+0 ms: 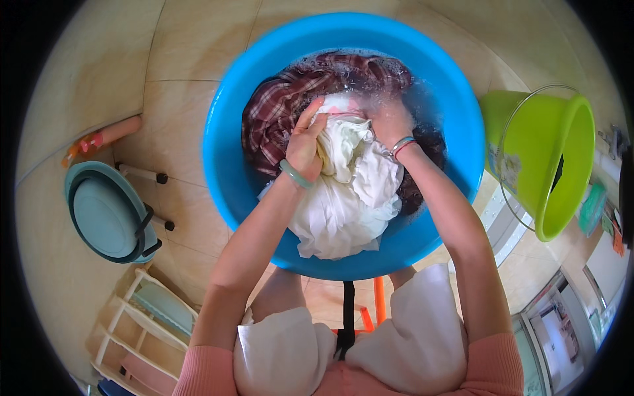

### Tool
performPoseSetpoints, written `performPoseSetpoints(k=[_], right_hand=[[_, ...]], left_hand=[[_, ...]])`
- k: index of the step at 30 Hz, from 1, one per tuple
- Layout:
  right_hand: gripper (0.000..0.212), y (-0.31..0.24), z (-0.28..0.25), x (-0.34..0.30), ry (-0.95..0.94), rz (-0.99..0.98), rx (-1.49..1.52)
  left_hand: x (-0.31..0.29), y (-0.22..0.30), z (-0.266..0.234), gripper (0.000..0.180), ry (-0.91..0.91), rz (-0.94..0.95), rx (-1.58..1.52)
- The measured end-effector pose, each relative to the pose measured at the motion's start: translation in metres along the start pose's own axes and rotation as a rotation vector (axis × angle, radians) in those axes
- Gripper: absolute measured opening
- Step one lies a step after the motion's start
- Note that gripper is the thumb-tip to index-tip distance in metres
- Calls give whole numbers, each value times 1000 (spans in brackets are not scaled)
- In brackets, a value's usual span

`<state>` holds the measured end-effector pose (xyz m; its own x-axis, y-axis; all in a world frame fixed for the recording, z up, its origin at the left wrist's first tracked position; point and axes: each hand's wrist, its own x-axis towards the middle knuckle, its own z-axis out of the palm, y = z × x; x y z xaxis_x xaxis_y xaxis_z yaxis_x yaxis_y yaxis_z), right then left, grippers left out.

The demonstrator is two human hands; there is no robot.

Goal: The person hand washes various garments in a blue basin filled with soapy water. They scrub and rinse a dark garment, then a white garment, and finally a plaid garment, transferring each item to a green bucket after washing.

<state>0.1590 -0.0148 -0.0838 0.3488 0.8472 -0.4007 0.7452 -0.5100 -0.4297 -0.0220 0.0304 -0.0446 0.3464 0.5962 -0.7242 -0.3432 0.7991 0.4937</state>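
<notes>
A large round blue basin (223,165) stands in front of me, with sudsy water in it. My left hand (307,142) holds the left side of a bunched white garment (350,191), fingers bent over the cloth. A small pink patch shows on the cloth between my hands. At the garment's upper right, my right hand (391,122) presses against it, its fingers blurred by motion and spray. A dark red plaid garment (281,109) lies wet behind and to the left. The white garment's near end hangs toward the basin's near rim.
A lime-green bucket (528,145) with a wire handle stands right of the basin. To the left are folded grey-blue basins (105,214) and a pinkish bottle (121,130). A cream rack (119,330) stands at lower left. Tiled floor (191,132) surrounds the basin.
</notes>
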Motion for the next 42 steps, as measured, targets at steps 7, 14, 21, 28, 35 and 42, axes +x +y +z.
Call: performPoseSetpoints(k=[7,14,21,28,35,42], right_hand=[[20,-97,-48,-106,122,-802,223],[36,-147,-51,-124,337,-877,53],[19,-135,-56,-107,473,-928,269],[14,-99,-60,-74,426,-834,577],[18,-9,-35,-21,434,-241,257],[30,-8,-17,-33,112,-338,-135]], left_hand=[[-20,30,20,66,-161,-122,-46],[-49,33,24,46,-349,-271,-310],[-48,32,36,36,-158,-412,-279],[-52,2,34,31,175,-43,68],[-45,16,39,23,-44,275,433],[-7,-12,2,33,-66,162,245]])
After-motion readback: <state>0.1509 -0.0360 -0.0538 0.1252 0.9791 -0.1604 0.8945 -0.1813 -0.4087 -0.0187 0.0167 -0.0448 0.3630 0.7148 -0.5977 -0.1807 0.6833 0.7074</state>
